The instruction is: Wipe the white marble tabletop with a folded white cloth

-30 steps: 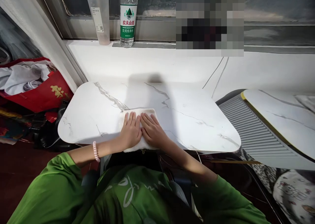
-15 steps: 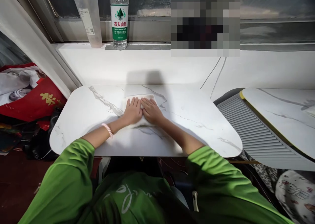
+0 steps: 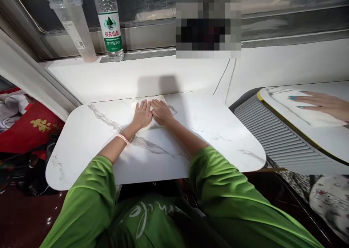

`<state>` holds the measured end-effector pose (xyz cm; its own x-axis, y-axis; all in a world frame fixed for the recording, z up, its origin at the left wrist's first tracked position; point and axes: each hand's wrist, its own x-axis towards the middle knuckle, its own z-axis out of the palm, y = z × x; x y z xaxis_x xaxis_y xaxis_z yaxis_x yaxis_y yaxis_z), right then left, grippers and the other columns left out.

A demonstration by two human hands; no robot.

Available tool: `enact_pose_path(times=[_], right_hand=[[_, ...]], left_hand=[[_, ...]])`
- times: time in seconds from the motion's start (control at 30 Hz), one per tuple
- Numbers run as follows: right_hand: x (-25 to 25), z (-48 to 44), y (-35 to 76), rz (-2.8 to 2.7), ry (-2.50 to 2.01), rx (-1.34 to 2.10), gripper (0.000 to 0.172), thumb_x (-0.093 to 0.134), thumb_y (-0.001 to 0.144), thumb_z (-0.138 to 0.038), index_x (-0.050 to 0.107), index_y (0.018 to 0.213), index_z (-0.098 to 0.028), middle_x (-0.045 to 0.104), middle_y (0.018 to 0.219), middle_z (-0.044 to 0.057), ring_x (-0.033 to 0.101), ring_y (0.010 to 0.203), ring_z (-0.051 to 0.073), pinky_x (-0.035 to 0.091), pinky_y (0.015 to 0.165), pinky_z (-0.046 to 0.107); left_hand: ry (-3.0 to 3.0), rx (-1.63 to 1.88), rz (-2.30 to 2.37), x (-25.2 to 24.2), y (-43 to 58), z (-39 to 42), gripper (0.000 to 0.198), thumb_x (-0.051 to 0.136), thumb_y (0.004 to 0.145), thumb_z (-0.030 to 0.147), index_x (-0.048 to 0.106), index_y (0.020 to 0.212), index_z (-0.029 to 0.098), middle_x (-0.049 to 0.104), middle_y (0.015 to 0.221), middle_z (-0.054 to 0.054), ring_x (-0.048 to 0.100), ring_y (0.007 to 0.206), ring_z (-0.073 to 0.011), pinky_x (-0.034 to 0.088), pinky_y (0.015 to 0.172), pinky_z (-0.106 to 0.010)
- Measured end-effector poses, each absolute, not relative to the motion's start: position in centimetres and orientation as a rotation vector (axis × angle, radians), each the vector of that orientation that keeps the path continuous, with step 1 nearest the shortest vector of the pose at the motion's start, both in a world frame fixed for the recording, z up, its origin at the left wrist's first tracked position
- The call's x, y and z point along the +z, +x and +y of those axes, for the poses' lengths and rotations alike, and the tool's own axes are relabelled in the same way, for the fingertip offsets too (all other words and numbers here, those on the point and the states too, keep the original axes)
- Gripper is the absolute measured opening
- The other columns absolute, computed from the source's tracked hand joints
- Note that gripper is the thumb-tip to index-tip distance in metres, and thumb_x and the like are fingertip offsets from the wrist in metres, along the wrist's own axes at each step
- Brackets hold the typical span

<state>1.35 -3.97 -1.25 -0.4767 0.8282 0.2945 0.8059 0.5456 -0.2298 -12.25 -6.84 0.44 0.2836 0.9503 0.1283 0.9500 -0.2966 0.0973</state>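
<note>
A white cloth (image 3: pixel 154 124) lies on the white marble-patterned table (image 3: pixel 207 139), close to its back edge by the wall. My left hand (image 3: pixel 143 114), with a pink coiled band on the wrist, rests flat on the cloth with fingers stretched out. Beside it, my right hand (image 3: pixel 161 112) presses flat on the same cloth, its fingers extended. The two hands touch or nearly touch at the thumbs. Palms and the middle of the cloth under them are hidden.
A plastic cup (image 3: pixel 73 26) and a water bottle (image 3: pixel 110 33) stand on the window ledge. At right, another person's hand (image 3: pixel 324 102) lies on a white cloth (image 3: pixel 321 120) on a second table (image 3: pixel 335 146). A red bag (image 3: pixel 38 128) is at left.
Both hands and the cloth have moved a little away from me, toward the table's back edge. The view has tilted and shifted. Another person's hand now shows on the right table.
</note>
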Motion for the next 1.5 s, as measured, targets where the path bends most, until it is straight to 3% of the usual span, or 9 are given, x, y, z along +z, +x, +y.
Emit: enact_pose_path(times=[0.17,0.33,0.47,0.63,1.13,1.33,1.5], right_hand=[[-1.0,-11.2,4.7,-2.495,-1.332,0.017,0.056,0.026,0.094,-0.021,0.042,0.143,0.002,0.042,0.15,0.019,0.035,0.142,0.029,0.025,0.118,0.046],[-1.3,-20.0,9.1,-2.492,-1.295,-0.094,0.056,0.027,0.095,-0.023,0.043,0.143,0.0,0.042,0.15,0.019,0.033,0.143,0.027,0.028,0.117,0.048],[-1.4,-23.6,11.1,-2.462,-1.351,-0.127,0.055,0.029,0.093,-0.022,0.044,0.142,0.001,0.043,0.149,0.02,0.034,0.143,0.028,0.03,0.117,0.049],[-1.5,-20.4,11.9,-2.461,-1.38,-0.08,0.057,0.034,0.089,-0.019,0.046,0.142,-0.002,0.046,0.147,0.018,0.039,0.14,0.028,0.032,0.115,0.05],[-0.7,-0.4,10.1,-2.386,-1.498,-0.006,0.055,0.032,0.086,-0.012,0.049,0.137,-0.002,0.05,0.145,0.015,0.041,0.137,0.024,0.027,0.115,0.04],[-0.6,0.6,10.4,-2.39,-1.509,-0.008,0.055,0.031,0.088,-0.013,0.047,0.14,-0.002,0.048,0.147,0.014,0.04,0.139,0.023,0.025,0.117,0.04],[-0.8,-2.9,12.0,-2.403,-1.49,-0.019,0.054,0.03,0.09,-0.016,0.046,0.14,0.001,0.047,0.147,0.017,0.039,0.139,0.026,0.027,0.117,0.043]], left_hand=[[2.58,0.269,1.786,0.3,-9.6,-13.4,0.058,0.029,0.097,0.024,0.029,0.149,-0.002,0.027,0.156,-0.022,0.021,0.147,-0.031,0.014,0.12,-0.052],[2.671,0.231,1.658,0.3,-5.8,-21.2,0.061,0.034,0.096,0.028,0.03,0.147,-0.006,0.027,0.154,-0.028,0.021,0.145,-0.039,0.016,0.118,-0.057],[2.725,0.189,1.523,0.4,-4.2,-23.7,0.062,0.036,0.095,0.029,0.031,0.147,-0.004,0.027,0.154,-0.027,0.021,0.145,-0.0391,0.016,0.117,-0.058],[2.702,0.221,1.522,0.1,-3.2,-20.7,0.063,0.037,0.092,0.027,0.032,0.147,-0.004,0.028,0.154,-0.025,0.021,0.146,-0.0366,0.016,0.118,-0.057],[2.6,0.33,1.671,-0.4,-3.4,-1.1,0.057,0.028,0.096,0.023,0.031,0.148,0.0,0.03,0.155,-0.021,0.024,0.146,-0.031,0.017,0.118,-0.053],[2.597,0.318,1.704,-0.4,-3.1,0.0,0.058,0.03,0.097,0.023,0.03,0.148,-0.002,0.028,0.156,-0.022,0.024,0.146,-0.0324,0.013,0.119,-0.05],[2.582,0.325,1.672,0.1,-1.9,-3.5,0.057,0.031,0.096,0.023,0.031,0.148,0.0,0.029,0.156,-0.021,0.022,0.146,-0.0319,0.013,0.119,-0.051]])
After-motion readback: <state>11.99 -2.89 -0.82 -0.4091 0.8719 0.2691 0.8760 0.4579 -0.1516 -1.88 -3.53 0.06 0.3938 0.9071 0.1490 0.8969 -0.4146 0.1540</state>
